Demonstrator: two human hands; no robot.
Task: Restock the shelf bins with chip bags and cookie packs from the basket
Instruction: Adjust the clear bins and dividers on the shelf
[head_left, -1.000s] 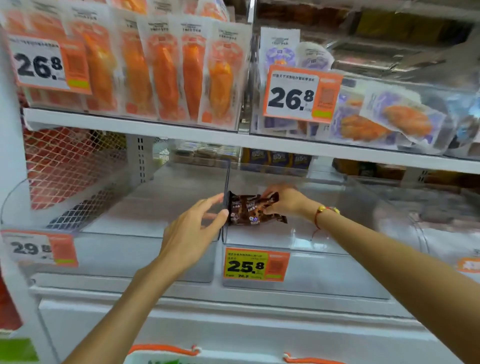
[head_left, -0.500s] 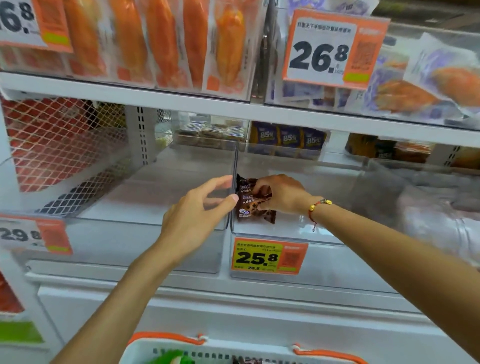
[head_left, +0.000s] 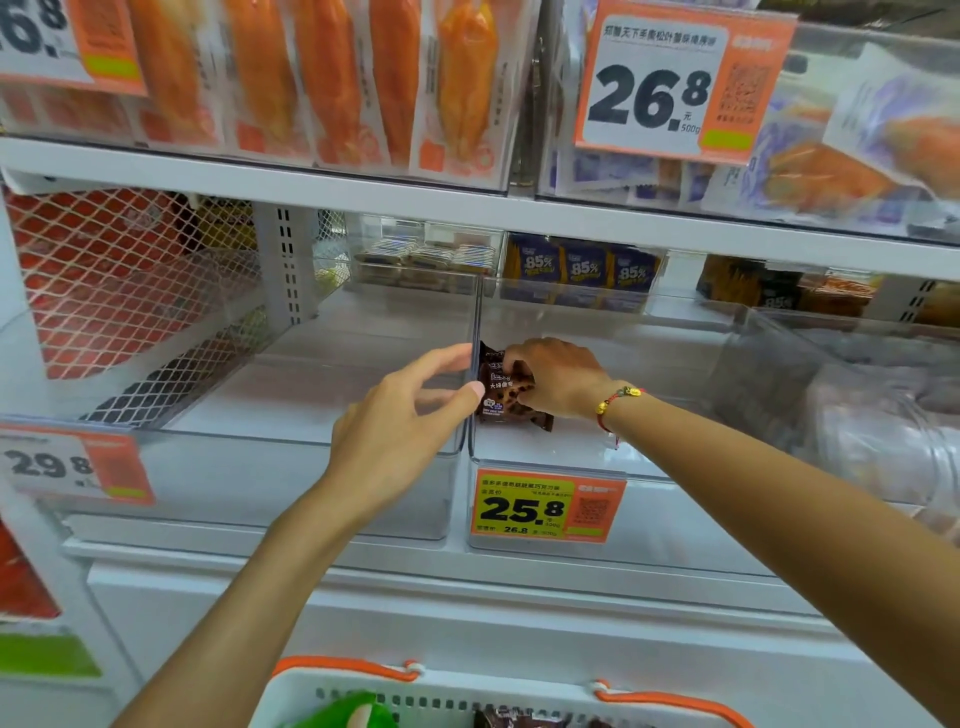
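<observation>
A brown chocolate cookie pack (head_left: 503, 395) stands in the front left corner of a clear plastic bin (head_left: 613, 462) on the middle shelf. My right hand (head_left: 558, 376) grips that pack from the right, fingers curled round it. My left hand (head_left: 400, 426) is at the upright wall between this bin and the empty clear bin (head_left: 291, 467) to its left; thumb and fingers lie straight against the wall's front edge. At the bottom edge a white basket (head_left: 467, 696) with orange handles shows a green bag (head_left: 345, 713) and a brown pack (head_left: 519, 719).
An orange price tag 25.8 (head_left: 548, 506) hangs on the bin's front. A tag 29.8 (head_left: 72, 467) is at the left. The upper shelf holds orange sausage packs (head_left: 322, 78) and a 26.8 tag (head_left: 675, 85). More clear bins (head_left: 857, 415) stand to the right.
The right hand has turned the cookie pack from lying crosswise to standing upright against the bin's left wall. The view has dipped and the basket has come into sight.
</observation>
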